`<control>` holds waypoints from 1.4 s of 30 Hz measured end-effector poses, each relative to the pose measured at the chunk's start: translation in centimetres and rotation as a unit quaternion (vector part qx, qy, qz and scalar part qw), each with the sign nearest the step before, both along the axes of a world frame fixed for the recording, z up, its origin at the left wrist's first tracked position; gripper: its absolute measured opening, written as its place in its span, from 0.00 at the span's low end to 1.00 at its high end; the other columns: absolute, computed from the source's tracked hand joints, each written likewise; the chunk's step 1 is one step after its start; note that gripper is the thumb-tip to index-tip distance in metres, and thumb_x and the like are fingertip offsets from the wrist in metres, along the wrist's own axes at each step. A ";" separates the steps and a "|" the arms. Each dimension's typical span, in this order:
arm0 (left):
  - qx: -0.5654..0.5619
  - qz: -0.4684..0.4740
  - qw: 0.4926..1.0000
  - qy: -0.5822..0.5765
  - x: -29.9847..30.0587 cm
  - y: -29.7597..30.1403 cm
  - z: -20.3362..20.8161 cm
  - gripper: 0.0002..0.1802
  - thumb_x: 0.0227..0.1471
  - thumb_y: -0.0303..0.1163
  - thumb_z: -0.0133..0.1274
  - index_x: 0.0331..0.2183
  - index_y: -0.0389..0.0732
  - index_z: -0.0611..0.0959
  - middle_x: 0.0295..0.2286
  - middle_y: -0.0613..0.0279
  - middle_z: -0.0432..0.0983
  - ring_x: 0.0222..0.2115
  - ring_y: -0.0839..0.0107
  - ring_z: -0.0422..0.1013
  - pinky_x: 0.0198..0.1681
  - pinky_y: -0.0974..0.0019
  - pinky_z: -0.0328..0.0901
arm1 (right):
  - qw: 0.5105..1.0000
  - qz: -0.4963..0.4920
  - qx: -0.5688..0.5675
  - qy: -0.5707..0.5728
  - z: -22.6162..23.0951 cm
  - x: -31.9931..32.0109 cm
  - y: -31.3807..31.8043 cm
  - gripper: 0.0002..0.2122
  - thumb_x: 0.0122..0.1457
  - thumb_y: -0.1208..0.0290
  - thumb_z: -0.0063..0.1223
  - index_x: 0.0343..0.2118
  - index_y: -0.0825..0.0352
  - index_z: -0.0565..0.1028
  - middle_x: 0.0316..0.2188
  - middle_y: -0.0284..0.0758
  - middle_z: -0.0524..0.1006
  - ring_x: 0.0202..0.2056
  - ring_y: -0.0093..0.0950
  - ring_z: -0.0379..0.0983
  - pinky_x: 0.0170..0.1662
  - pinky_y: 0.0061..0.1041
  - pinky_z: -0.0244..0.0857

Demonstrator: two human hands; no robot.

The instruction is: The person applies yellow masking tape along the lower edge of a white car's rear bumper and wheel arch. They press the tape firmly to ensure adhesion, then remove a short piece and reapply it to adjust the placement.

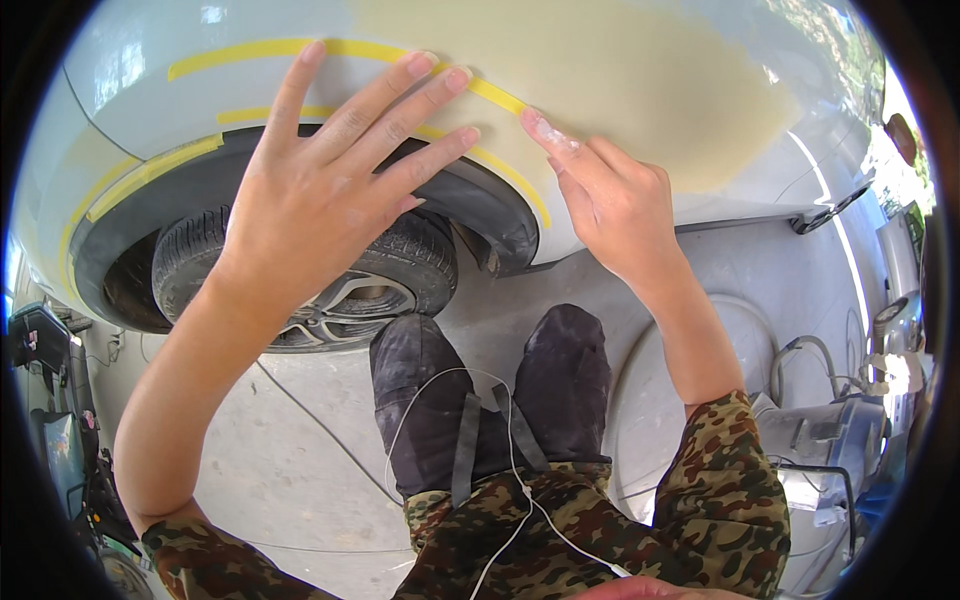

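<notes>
A strip of yellow masking tape (495,95) runs in a curve along the pale car body panel (480,40) above the wheel arch. Fingers spread, my left hand (320,185) lies over the panel, its fingertips on or close to the tape. My right hand (615,200) is at the tape's right end, index fingertip against it and the other fingers curled in. White dust marks that index finger. Lower down, a second yellow tape line (510,180) follows the arch edge, partly covered by my left hand. More yellow tape (155,175) sits on the arch's left side.
The car's tyre (425,255) and spoked wheel stand under the arch. A beige filler or primer patch (660,90) covers the panel at right. A grey machine with a hose (830,430) is at the right, a dark cable (320,425) on the floor, and dark equipment (60,400) at far left.
</notes>
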State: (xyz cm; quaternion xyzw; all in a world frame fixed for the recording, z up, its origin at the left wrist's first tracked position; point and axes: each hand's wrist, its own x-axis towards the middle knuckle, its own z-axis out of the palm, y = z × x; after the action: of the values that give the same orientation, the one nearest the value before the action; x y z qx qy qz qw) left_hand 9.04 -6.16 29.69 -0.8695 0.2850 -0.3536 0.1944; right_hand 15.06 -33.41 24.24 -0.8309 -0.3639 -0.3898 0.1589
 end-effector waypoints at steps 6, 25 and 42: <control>-0.002 -0.010 1.000 0.002 0.2 -0.2 -0.1 0.47 0.33 0.43 0.74 0.59 0.68 0.77 0.67 0.78 0.62 0.68 0.74 0.57 0.72 0.38 0.50 | 1.000 0.004 0.005 0.001 -0.1 0.0 0.0 0.30 0.53 0.86 0.58 0.59 0.51 0.80 0.20 0.29 0.67 0.18 0.26 0.61 0.21 0.28 0.58; 0.009 -0.041 0.999 0.002 0.8 -1.4 -0.7 0.45 0.32 0.43 0.74 0.58 0.66 0.79 0.66 0.78 0.63 0.68 0.73 0.58 0.71 0.37 0.51 | 1.000 0.007 0.020 -0.014 -0.7 0.1 0.3 0.31 0.52 0.85 0.58 0.60 0.49 0.79 0.21 0.30 0.70 0.20 0.29 0.67 0.23 0.29 0.65; 0.059 -0.004 0.998 0.030 0.1 -2.9 -0.1 0.45 0.34 0.43 0.73 0.59 0.67 0.78 0.67 0.75 0.63 0.67 0.73 0.59 0.70 0.34 0.51 | 0.945 0.186 0.269 0.001 -2.5 -1.1 -2.1 0.19 0.56 0.81 0.66 0.53 0.68 0.81 0.30 0.33 0.80 0.27 0.27 0.73 0.31 0.26 0.68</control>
State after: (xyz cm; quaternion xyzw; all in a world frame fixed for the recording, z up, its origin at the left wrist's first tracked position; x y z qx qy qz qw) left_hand 9.14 -9.10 29.63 -0.8656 0.3144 -0.3109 0.2352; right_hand 13.96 -35.51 21.74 -0.6748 -0.3934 -0.4361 0.4469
